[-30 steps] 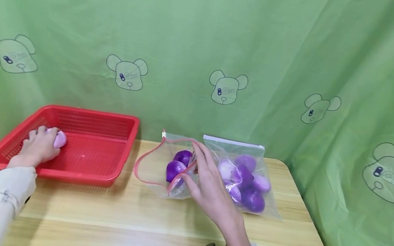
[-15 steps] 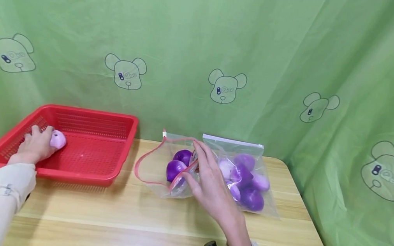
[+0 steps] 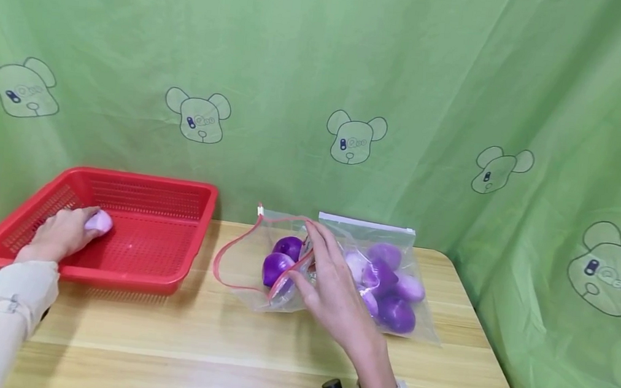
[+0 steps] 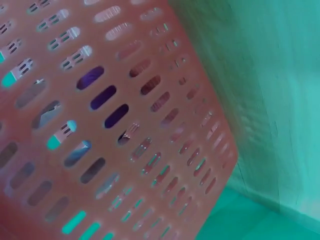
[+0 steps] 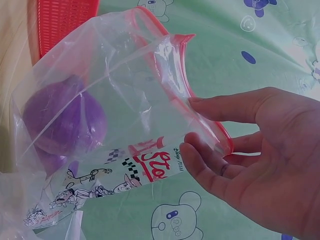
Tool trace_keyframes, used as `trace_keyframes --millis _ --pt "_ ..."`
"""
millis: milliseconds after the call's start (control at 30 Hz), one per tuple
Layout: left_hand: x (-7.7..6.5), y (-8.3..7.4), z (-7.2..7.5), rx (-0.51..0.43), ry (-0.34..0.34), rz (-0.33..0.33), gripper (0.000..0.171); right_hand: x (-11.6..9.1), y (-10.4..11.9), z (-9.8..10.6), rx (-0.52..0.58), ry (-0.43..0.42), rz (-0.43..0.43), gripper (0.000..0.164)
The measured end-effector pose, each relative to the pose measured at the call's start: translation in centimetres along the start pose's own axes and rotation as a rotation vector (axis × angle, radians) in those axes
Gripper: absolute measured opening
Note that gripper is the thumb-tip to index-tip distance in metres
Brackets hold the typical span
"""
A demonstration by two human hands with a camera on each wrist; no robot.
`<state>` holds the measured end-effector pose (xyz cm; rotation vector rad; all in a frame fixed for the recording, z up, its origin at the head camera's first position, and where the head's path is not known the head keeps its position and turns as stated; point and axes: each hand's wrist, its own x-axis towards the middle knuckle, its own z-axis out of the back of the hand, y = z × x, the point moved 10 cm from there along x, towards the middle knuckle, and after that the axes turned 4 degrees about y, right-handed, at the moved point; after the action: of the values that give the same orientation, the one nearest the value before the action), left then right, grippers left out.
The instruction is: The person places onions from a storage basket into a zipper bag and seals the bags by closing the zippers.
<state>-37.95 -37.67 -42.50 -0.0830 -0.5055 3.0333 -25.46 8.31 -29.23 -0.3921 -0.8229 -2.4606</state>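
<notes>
Inside the red plastic basket (image 3: 134,249), my left hand (image 3: 60,234) grips a pale pink-purple onion (image 3: 100,223), its near side covered by the fingers. In the left wrist view the slotted basket wall (image 4: 145,120) blocks the hand, and a dark purple patch shows through some slots. My right hand (image 3: 335,295) pinches the red-edged mouth of a clear zip bag (image 3: 240,296), holding it apart. Two purple onions (image 3: 277,269) lie in that bag. The right wrist view shows thumb and fingers (image 5: 220,107) at the red strip, above printed cartoon figures on the plastic.
Just right of the held bag lies a second clear zip bag (image 3: 421,321) with a white slider strip, holding several purple and pale onions (image 3: 396,314). Both bags and the basket rest on a wooden table (image 3: 191,356). A green curtain (image 3: 288,63) with bear heads hangs behind and at the sides.
My left hand has shifted slightly to the right within the basket, and the pale onion with it. The right hand has stayed at the bag's mouth.
</notes>
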Motion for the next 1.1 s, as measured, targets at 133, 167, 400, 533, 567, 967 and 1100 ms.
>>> trace_keyframes --millis 133,167,400,533,567,967,1100 --pt "0.0 -0.4 0.0 0.001 0.012 -0.006 0.067 0.0 -0.1 0.1 -0.001 0.002 0.001 0.084" --pt "0.0 -0.5 0.1 0.003 0.005 -0.010 0.068 0.0 -0.1 0.0 -0.001 0.002 0.000 0.084" --pt "-0.5 -1.9 1.4 -0.019 -0.103 -0.043 0.069 0.0 -0.1 0.1 -0.005 0.000 -0.006 0.083" --pt "-0.9 -2.6 1.6 -0.073 -0.102 -0.041 0.072 0.0 -0.1 0.1 -0.001 0.000 0.000 0.083" --pt "-0.9 -2.7 1.6 -0.088 -0.103 -0.040 0.072 0.0 -0.1 0.1 0.001 0.000 -0.001 0.083" --pt "-1.8 -4.7 2.1 -0.153 -0.270 -0.101 0.054 0.1 -0.3 0.2 0.015 -0.008 -0.003 0.086" --pt "-2.0 -6.1 2.4 -0.163 -0.302 -0.116 0.052 0.1 -0.4 0.3 0.021 -0.008 -0.008 0.086"
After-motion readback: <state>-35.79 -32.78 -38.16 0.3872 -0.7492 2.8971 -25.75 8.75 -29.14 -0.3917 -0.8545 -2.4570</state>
